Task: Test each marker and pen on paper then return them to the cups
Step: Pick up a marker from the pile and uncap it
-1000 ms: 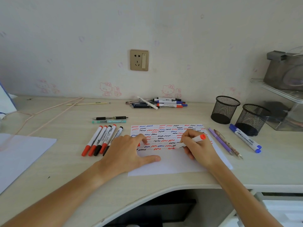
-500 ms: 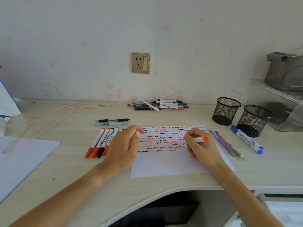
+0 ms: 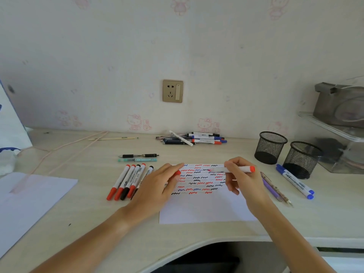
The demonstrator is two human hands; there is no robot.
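The right hand is lifted over the centre of the frame, fingers curled round a red marker that lies nearly level above the paper, its uncapped tip pointing left and its red end sticking out to the right. Facing it, the left hand pinches a small red cap between thumb and fingers, just left of the marker's tip, with a gap between cap and tip. Under both hands, the white sheet carries rows of red, blue and black squiggles across its upper half; its lower half is blank.

Left of the sheet, a row of markers lies side by side, red and black caps toward the lower left. Above them rest a black pen and a pale teal pen, one below the other. A pile of pens and markers sits against the wall at upper centre. At right stand two black mesh cups, upright, close together; what they hold, I cannot tell. Just below the nearer cup lie two blue-capped markers, and between them and the sheet, two slim pens, one purple. More white paper lies at the lower left of the desk.
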